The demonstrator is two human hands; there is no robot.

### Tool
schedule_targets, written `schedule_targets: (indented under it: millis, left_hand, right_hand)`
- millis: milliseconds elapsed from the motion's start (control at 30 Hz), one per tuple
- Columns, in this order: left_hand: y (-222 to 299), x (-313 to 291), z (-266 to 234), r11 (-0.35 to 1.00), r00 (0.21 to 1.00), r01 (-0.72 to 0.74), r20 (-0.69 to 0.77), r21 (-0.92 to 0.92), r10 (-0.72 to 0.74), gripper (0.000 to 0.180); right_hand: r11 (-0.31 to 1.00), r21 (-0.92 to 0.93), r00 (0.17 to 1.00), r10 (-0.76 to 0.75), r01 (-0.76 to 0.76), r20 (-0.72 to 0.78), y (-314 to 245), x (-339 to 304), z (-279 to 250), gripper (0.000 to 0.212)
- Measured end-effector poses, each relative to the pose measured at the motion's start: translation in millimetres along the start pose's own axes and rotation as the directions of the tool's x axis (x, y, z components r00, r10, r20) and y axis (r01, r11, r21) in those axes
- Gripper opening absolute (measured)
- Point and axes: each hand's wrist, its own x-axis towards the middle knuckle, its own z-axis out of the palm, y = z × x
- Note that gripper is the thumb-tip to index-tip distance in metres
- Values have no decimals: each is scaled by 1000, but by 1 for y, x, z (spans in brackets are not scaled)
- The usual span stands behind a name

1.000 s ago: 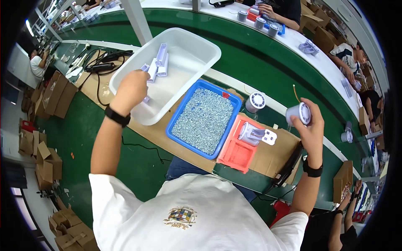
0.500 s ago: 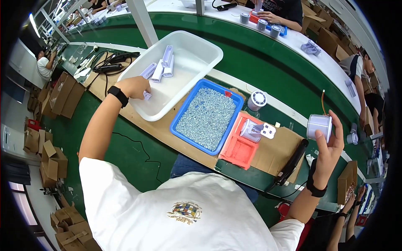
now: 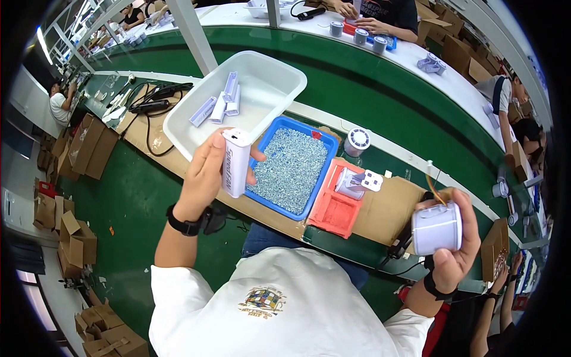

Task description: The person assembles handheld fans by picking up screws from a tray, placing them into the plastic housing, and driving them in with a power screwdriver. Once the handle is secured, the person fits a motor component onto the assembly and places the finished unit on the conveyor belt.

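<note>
My left hand [image 3: 202,178] is closed around a pale lavender plastic handle shell [image 3: 237,169], long, hollow at the top and held upright, with dark lettering on its side. It is in front of the white plastic bin [image 3: 291,95], where several similar handle shells [image 3: 204,111] lie. At the right, my right hand [image 3: 455,262] grips a round white fan housing [image 3: 437,229] by its side and bottom. Thin orange and white wires [image 3: 437,193] stick up from the housing. Between the hands is a blue tray [image 3: 260,199] filled with small screws.
A coral-red fixture [image 3: 334,214] holds another housing part [image 3: 350,183] with a white bracket. Behind it stands a round vented housing [image 3: 357,141]. A black electric screwdriver [image 3: 403,238] lies near my right hand; cables [image 3: 157,101] lie left of the bin. Co-workers sit beyond the green belt [image 3: 357,77].
My left hand has come out of the bin toward me with a handle shell. My right hand has brought the fan housing closer and lower, turning it.
</note>
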Motion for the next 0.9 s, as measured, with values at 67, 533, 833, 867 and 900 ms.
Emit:
schedule_targets:
  millis: [67,533,833,867,900]
  left_hand:
    - [-11,-6,25,959,994,72,100,-273,-46,46]
    - [-30,-19,87,677,857,-516,320,525,404,39]
    - [-38,-19,93,823,893,-440,270,359,359,38]
    - [-37,-16,93,804,876,-471,301,363,377,39]
    - [-37,-14,93,785,858,-501,331,365,394,40]
  right_hand:
    - [978,151,989,138,-145,57,-8,6,21,77]
    - [986,-161,921,20,47,390,3,-6,25,64]
    - [977,-210,877,73,33,474,1,-5,28,65]
    - [975,-217,862,75,41,501,0,-3,29,66]
    - [975,-219,862,79,37,500,0,-1,30,66]
